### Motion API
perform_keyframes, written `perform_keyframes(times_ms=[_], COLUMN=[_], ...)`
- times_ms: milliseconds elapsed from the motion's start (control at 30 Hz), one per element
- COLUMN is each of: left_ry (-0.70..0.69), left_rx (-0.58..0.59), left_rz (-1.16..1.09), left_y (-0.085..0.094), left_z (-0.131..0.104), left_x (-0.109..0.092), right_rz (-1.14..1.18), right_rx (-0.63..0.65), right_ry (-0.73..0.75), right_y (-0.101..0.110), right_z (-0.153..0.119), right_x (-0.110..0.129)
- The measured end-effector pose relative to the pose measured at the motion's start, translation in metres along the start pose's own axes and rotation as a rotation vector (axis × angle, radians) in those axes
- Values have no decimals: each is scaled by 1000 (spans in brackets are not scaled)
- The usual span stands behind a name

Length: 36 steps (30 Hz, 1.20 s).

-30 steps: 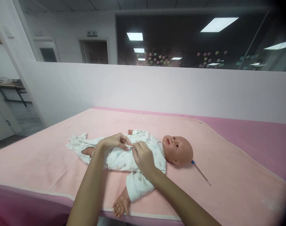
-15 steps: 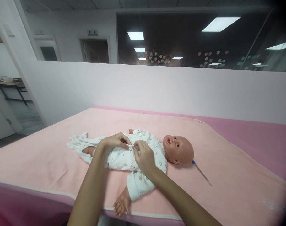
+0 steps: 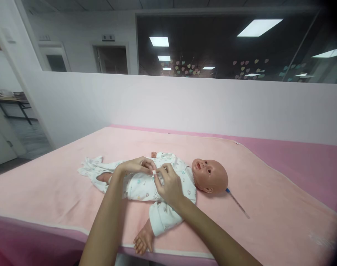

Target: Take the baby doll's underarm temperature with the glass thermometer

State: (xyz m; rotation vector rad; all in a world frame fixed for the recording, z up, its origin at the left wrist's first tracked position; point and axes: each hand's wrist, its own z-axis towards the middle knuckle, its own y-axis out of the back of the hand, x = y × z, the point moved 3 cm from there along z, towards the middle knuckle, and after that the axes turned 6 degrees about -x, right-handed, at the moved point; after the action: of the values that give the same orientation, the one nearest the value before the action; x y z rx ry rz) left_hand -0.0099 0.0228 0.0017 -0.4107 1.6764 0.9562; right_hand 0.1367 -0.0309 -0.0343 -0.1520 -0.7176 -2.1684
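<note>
White printed cotton romper point(image 3: 142, 186) on the bald baby doll point(image 3: 209, 176) was pinched by left hand point(image 3: 135, 166) and right hand point(image 3: 168, 184); their fingertips hid the fastening.

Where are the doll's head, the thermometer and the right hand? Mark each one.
doll's head point(image 3: 212, 176): head view, on the bare crown and cheek.
thermometer point(image 3: 237, 202): head view, on the thin shaft lying beside the head.
right hand point(image 3: 168, 186): head view, on the back of the hand, over the romper.

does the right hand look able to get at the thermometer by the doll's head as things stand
Probably yes: the right hand pinches the doll's romper, and the thermometer lies uncovered on the pink blanket just beyond the head, nothing between.
</note>
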Motion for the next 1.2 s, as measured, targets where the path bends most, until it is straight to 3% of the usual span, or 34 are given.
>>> perform_keyframes(times_ms=[367,567,700,833,967,1067,1200], left_ry=[27,67,105,-27,-231,-273,-314], left_rx=[-42,-68,-158,-435,-607,-641,-579], left_rz=[46,252,420,593,696,852,990], left_y=[2,10,16,8,-17,-34,-45], left_z=[0,-5,-11,-3,26,53,79], left_x=[1,2,-4,-36,-71,-81,-83], right_rz=[-60,-28,29,-60,-229,-399,-585], right_rx=[28,-48,-242,-465,-545,-411,-55], right_ry=[94,81,87,24,-424,-694,-674], right_y=[-3,5,44,111,167,187,185], right_z=[-3,2,6,-13,-55,-84,-103], right_x=[1,3,-4,-32,-82,-114,-136])
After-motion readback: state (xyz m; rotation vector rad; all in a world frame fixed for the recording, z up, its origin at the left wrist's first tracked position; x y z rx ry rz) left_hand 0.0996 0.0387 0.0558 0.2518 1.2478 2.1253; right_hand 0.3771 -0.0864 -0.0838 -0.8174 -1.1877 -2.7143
